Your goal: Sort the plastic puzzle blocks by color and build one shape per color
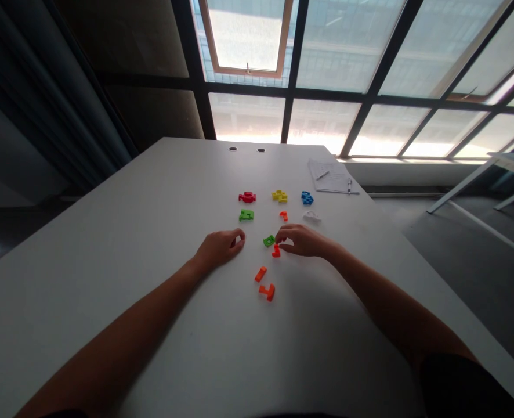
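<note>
My left hand point(222, 247) rests on the white table point(187, 191), its thumb and forefinger curled into a closed loop with nothing visible in them. Across from it, my right hand point(298, 239) pinches at the upper end of a small red-orange piece point(276, 251). A green frame-like piece point(268, 241) lies right beside these fingertips, on their left. Nearer the camera are an orange bar-shaped piece point(261, 274) and an orange T-shaped piece point(267, 291). Another small orange piece point(283, 216) sits beyond my right hand.
Farther back lie a red piece point(247, 197), a yellow piece point(279, 196), a blue piece point(307, 198), a green piece point(246, 215) and a white piece point(312, 216). Papers point(333, 176) with pens are at the back right. Windows stand behind the table.
</note>
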`<state>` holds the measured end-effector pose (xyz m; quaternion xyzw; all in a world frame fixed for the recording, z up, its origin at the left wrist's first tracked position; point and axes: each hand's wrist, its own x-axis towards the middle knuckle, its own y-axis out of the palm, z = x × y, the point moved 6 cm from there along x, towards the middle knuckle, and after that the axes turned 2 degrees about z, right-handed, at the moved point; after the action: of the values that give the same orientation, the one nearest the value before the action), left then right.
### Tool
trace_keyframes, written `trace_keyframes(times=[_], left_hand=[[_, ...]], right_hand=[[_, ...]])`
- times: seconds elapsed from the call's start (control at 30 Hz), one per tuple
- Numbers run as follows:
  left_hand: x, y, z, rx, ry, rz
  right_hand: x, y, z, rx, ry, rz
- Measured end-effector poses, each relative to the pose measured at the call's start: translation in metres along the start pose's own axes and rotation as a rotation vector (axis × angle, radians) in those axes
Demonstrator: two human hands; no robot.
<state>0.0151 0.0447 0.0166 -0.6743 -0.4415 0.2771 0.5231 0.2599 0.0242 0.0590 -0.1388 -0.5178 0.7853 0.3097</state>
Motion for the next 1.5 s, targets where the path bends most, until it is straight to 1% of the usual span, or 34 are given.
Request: trace_keyframes(times=[0.1,0.2,0.3,0.37,0.43,0.5,0.57,0.63,0.7,0.77,0.8,0.87,0.93,1.0,1.17,1.37,1.5], left_hand=[[0.0,-0.001,-0.001,-0.002,0.002,0.001],[0.0,-0.001,-0.001,0.003,0.004,0.003],[0.0,0.0,-0.001,0.011,0.008,0.001],[0.0,-0.001,-0.002,0.009,0.008,-0.005],[0.0,-0.001,-0.002,0.003,0.004,-0.01],[0.0,-0.002,-0.003,-0.003,0.004,-0.006],[0.0,-0.002,-0.003,-0.003,0.009,-0.002],[0.0,-0.002,-0.003,0.0,0.009,-0.001],[0.0,-0.001,-0.002,0.003,0.008,0.001],[0.0,0.0,-0.001,0.001,0.005,0.005],[0.0,0.0,-0.001,-0.001,0.004,0.008],[0.0,0.0,0.0,-0.004,0.003,0.008],[0.0,0.001,0.0,-0.004,0.003,0.006],[0.0,0.001,0.0,-0.001,0.002,0.007],[0.0,0.001,0.0,0.011,-0.006,0.007],[0.0,0.0,0.0,0.01,0.003,0.001],[0.0,0.0,0.0,0.001,0.005,-0.004]], right_hand=[[-0.001,-0.004,0.005,-0.019,0.001,-0.026],[0.001,-0.003,0.027,-0.02,-0.081,0.009],[0.003,0.01,0.059,-0.03,-0.222,0.071],[0.004,0.022,0.076,-0.082,-0.284,0.099],[0.006,0.034,0.087,-0.147,-0.304,0.126],[0.007,0.041,0.09,-0.175,-0.306,0.135],[0.009,0.035,0.084,-0.139,-0.274,0.069],[0.01,0.019,0.066,-0.075,-0.171,-0.08],[0.007,0.002,0.035,-0.034,-0.017,-0.243],[0.002,-0.007,0.001,-0.045,0.129,-0.333],[0.0,-0.008,-0.015,-0.07,0.188,-0.351],[-0.005,-0.004,-0.042,-0.116,0.287,-0.326],[-0.007,0.003,-0.057,-0.153,0.332,-0.278],[-0.008,0.008,-0.061,-0.188,0.336,-0.241],[-0.008,0.011,-0.056,-0.254,0.356,-0.205],[-0.01,0.008,-0.055,-0.263,0.335,-0.278],[-0.009,0.009,-0.056,-0.311,0.313,-0.275]])
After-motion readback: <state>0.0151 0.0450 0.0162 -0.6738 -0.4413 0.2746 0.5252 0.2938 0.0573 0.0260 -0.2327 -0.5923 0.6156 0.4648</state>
